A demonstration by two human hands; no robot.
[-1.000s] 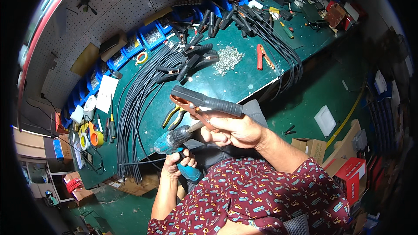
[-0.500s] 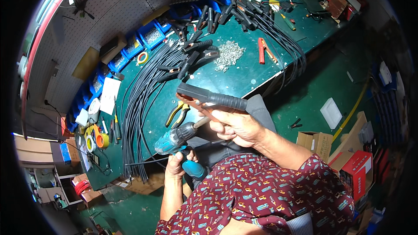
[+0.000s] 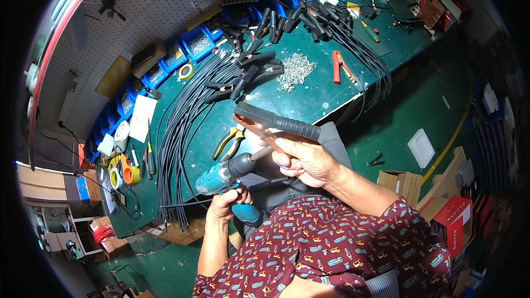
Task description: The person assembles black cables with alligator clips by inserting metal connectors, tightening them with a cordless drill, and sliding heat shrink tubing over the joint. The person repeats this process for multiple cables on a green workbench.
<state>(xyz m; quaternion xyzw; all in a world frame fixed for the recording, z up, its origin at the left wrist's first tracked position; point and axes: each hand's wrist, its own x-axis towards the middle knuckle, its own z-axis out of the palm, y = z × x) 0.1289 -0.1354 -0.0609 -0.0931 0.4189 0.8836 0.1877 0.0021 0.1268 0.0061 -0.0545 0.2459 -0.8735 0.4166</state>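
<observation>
1. Head view: the left hand [image 3: 227,202] is wrapped around the teal cordless drill's [image 3: 212,180] grip.
2. The right hand [image 3: 310,163] is closed on a black-and-copper battery clamp [image 3: 274,120], held up before the workbench [image 3: 259,111].
3. The step looks like driving a fastener; next calls for steady alignment.

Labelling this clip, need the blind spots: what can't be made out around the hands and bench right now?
All in the head view:
- Far end of the bit: hidden at the clamp and right hand.
- Trigger of the teal drill: covered by the left hand.
- Clamp's gripped part: behind the right hand's fingers.
- Single pieces in the metal pile: too small.
</observation>
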